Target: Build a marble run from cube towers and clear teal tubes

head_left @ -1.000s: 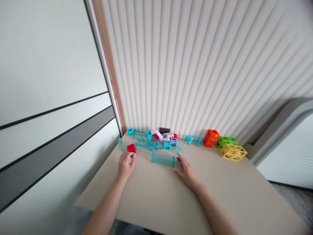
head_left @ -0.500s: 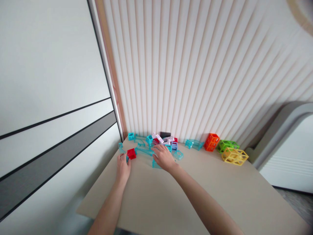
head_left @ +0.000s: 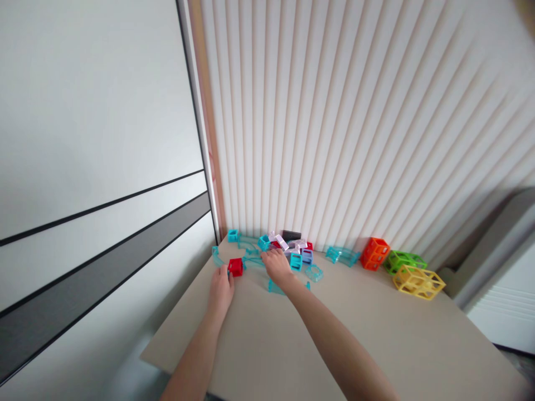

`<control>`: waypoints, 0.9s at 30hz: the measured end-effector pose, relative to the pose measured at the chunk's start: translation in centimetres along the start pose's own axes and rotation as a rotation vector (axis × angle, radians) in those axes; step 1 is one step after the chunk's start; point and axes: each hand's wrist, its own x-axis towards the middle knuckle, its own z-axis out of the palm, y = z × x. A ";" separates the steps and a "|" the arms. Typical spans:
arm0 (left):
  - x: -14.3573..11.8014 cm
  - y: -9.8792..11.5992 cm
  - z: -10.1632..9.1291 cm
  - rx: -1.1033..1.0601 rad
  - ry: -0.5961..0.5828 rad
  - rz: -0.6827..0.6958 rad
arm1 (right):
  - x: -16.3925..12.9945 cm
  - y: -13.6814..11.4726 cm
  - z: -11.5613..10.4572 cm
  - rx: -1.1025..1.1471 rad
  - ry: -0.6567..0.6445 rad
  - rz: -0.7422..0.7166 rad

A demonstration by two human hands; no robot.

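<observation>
My left hand [head_left: 221, 285] rests on the table at the left, its fingers closed at the left side of a red block [head_left: 236, 267]. A bit of teal plastic shows between fingertips and block. From the block's right side a clear teal track piece [head_left: 253, 260] runs toward my right hand [head_left: 276, 265]. The right fingers are bent down together at the track's far end; the fingertips are partly hidden. Beneath the right wrist lies another teal track piece [head_left: 275, 287]. Just right of that hand stands a teal square frame [head_left: 296, 262].
Lilac pieces [head_left: 281, 241], a black block [head_left: 291, 235] and a purple frame [head_left: 307, 255] are heaped by the ribbed wall. A teal curved piece [head_left: 343, 256], orange block frame [head_left: 375, 254], green frame [head_left: 404, 260] and yellow frame [head_left: 419, 282] stand rightward. A white panel [head_left: 104, 200] borders the left.
The view has shifted, so everything sits a little further right and lower. My right hand has drawn its fingers in and moved slightly left over the track. My left hand stays at the red block.
</observation>
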 end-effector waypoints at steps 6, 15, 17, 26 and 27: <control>0.0 0.4 -0.2 0.063 -0.039 -0.009 | -0.1 0.4 -0.2 0.030 0.028 0.052; 0.1 0.7 -0.1 0.102 -0.093 -0.024 | -0.1 1.0 -1.8 0.235 0.190 0.131; 0.1 0.6 0.0 0.104 -0.105 -0.033 | -0.2 1.2 -2.4 0.318 0.246 0.182; -0.2 0.4 -0.3 0.136 -0.168 -0.053 | -5.1 1.5 -1.5 0.810 0.399 0.458; -0.2 0.5 -0.4 0.149 -0.176 -0.056 | -6.2 1.2 -1.3 0.847 0.408 0.466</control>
